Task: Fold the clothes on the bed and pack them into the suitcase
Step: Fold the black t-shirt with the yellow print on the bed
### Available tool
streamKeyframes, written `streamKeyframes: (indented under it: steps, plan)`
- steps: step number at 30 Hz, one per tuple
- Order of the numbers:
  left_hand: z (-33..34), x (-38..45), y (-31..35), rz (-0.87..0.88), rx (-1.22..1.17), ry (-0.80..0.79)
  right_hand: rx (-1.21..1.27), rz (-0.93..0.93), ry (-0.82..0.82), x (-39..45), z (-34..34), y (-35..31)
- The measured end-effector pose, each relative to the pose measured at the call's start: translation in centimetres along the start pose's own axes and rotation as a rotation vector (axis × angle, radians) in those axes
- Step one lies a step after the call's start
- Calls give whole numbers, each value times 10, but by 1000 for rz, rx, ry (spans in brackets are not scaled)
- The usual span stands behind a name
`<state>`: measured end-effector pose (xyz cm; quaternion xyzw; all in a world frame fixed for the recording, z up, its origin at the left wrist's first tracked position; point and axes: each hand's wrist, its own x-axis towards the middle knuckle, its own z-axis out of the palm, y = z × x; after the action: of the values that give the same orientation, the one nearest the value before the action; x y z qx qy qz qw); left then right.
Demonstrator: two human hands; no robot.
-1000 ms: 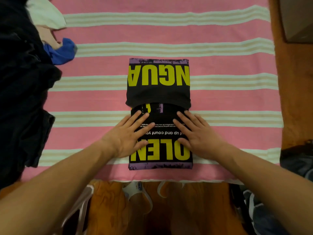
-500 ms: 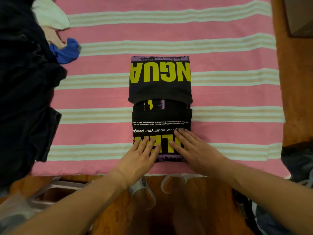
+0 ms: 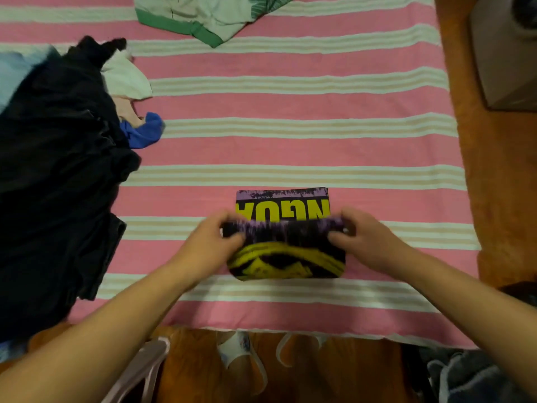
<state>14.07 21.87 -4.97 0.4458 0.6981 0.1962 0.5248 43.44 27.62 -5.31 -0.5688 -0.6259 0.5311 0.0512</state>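
Pink bedspread (image 3: 290, 146) with pale stripes covers the bed. Near its front edge lies the black printed T-shirt (image 3: 286, 257), a soft half-folded rectangle; left hand (image 3: 210, 242) and right hand (image 3: 369, 239) pinch its lifted purple hem, fingers closed.

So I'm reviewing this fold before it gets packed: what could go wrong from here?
The left hand and right hand pinch only the corners of the lifted edge of the black printed T-shirt, so its middle may sag and crease the fold. The loose dark clothes pile lies close by on the striped sheet and could snag.
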Motion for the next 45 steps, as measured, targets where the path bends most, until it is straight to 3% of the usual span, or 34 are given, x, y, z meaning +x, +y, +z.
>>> streamKeyframes:
  steps: [3,5,7,9,11,13,15,17,21,25,29,35,39,45]
  plan:
    - [11,52,2,-101,-99,177,64,71,179,62,8,1]
    - [27,69,-4,-123,211,252,-52,168,237,92,18,7]
    - [49,66,-9,-15,579,294,-212,231,318,100,28,6]
    - [74,64,-17,140,735,278,-365,134,463,90,44,-1]
    - [94,70,-26,181,800,257,-536,-52,554,81,65,-8]
    - [106,82,-39,216,866,228,-680,-136,429,82,82,1]
    - [107,95,-52,255,909,195,-740,-57,304,92,91,25]
    - [103,103,-58,289,919,145,-722,14,328,96,95,49]
    - [100,99,-52,208,838,150,-673,37,322,99,97,48]
    - [103,62,-41,-169,445,386,-531,166,354,79,89,41]
    - [89,48,-47,-186,9,225,-192,306,313,54,88,23]
    - [45,70,-32,-220,-416,-50,303,257,171,64,55,37]
    - [56,45,-38,-146,-347,-96,510,250,184,20,69,51]
    - [81,-50,-56,10,-124,-250,535,359,331,-105,122,56]
